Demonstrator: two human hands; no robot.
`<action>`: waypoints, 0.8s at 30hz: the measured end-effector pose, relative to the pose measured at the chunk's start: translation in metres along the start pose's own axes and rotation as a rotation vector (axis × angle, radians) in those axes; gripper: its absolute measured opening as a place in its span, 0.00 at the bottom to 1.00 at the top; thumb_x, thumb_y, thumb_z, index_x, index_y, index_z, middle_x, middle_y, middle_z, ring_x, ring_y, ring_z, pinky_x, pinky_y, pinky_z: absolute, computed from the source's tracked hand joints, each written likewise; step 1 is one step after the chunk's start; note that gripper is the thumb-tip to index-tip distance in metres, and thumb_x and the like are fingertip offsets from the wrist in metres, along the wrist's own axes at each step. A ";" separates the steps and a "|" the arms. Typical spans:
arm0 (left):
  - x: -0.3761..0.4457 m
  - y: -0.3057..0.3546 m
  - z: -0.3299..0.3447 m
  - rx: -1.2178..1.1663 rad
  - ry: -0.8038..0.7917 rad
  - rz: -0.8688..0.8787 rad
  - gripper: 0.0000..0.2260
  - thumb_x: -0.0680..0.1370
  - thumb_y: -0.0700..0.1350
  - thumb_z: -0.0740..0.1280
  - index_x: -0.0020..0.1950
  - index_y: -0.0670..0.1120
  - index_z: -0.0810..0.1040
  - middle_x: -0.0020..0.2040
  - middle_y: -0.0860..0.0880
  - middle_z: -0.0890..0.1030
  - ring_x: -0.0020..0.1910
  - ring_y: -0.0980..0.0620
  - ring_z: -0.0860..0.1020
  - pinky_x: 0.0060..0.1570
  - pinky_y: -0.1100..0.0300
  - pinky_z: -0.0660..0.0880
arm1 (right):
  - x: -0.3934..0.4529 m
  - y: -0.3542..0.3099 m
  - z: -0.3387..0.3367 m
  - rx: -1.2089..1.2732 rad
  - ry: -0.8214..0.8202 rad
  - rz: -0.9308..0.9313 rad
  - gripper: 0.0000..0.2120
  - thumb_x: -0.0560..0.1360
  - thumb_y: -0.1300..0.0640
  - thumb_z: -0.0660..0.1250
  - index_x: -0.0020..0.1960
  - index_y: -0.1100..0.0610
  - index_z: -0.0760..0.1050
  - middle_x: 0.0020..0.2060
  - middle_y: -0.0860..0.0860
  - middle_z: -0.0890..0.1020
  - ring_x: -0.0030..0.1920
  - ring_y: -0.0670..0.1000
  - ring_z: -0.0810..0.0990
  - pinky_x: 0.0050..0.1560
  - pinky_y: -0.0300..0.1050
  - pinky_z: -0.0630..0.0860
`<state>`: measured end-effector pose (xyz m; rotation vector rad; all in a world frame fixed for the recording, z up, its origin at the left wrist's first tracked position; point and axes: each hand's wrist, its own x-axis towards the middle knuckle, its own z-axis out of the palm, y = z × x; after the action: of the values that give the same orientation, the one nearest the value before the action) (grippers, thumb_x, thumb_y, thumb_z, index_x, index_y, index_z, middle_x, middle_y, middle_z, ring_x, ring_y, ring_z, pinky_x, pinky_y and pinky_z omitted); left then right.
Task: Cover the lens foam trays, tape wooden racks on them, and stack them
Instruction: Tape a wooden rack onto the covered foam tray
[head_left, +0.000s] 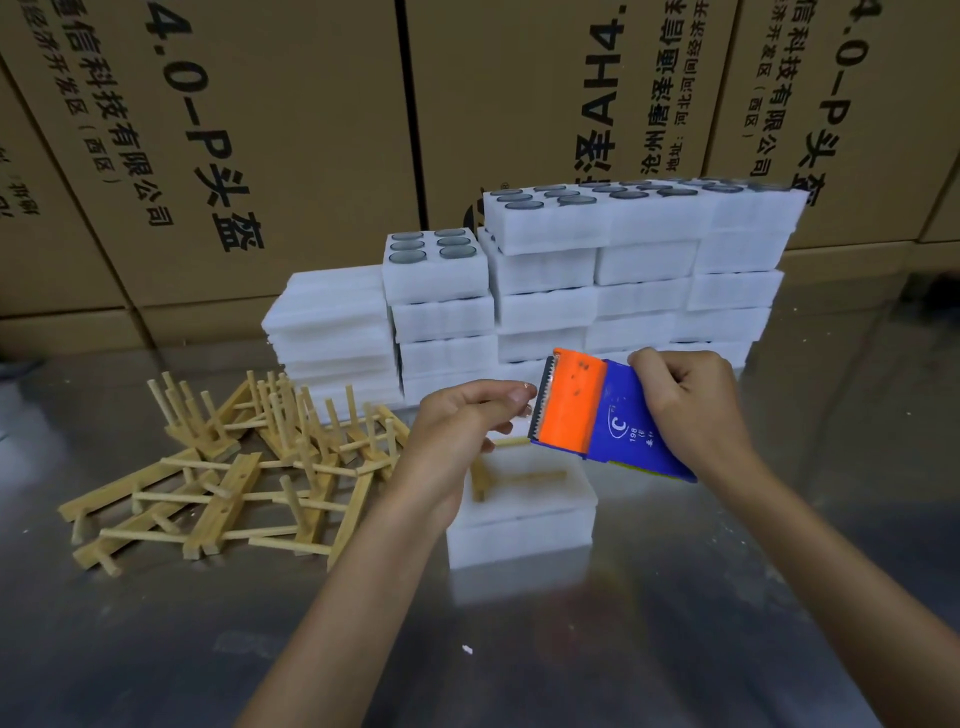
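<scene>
— Tape dispenser (602, 415): where, and pointing how?
— Gripped in right hand (685, 400), fingers curled round blue body. Long axis tilted, orange toothed end toward left hand (467, 421).
— Left hand?
— Fingers pinched together beside the teeth, probably on clear tape; hard to see.
— Foam tray (524, 525)?
— On metal surface (675, 597), directly below both hands, wooden rack (519, 475) lying on top.

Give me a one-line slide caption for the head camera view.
Right hand holds a tape dispenser over a covered foam tray while left hand pinches the tape end.
</scene>
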<state>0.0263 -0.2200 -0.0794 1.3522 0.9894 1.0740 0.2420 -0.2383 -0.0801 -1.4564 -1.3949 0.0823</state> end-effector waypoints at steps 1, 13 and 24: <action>0.000 0.002 0.000 -0.001 0.018 0.003 0.05 0.76 0.47 0.70 0.46 0.54 0.87 0.42 0.55 0.85 0.38 0.61 0.78 0.46 0.59 0.71 | 0.000 -0.001 0.000 -0.021 -0.008 -0.001 0.19 0.73 0.47 0.55 0.25 0.53 0.59 0.20 0.49 0.59 0.26 0.48 0.58 0.32 0.45 0.57; 0.008 0.011 0.002 0.064 0.077 -0.183 0.11 0.76 0.54 0.71 0.40 0.48 0.84 0.38 0.53 0.85 0.39 0.55 0.80 0.43 0.60 0.71 | 0.025 -0.026 -0.008 -0.311 -0.210 0.042 0.26 0.76 0.43 0.57 0.25 0.56 0.57 0.19 0.51 0.66 0.26 0.53 0.67 0.30 0.45 0.60; 0.035 0.028 0.010 0.380 0.370 0.111 0.15 0.79 0.48 0.68 0.38 0.39 0.83 0.39 0.38 0.82 0.40 0.42 0.78 0.43 0.55 0.77 | 0.062 -0.042 0.000 -0.265 -0.457 0.283 0.22 0.80 0.41 0.56 0.35 0.56 0.69 0.31 0.52 0.77 0.31 0.51 0.75 0.32 0.44 0.64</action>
<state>0.0444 -0.1899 -0.0489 1.5573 1.4613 1.2946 0.2326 -0.2021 -0.0150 -1.9364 -1.5937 0.4487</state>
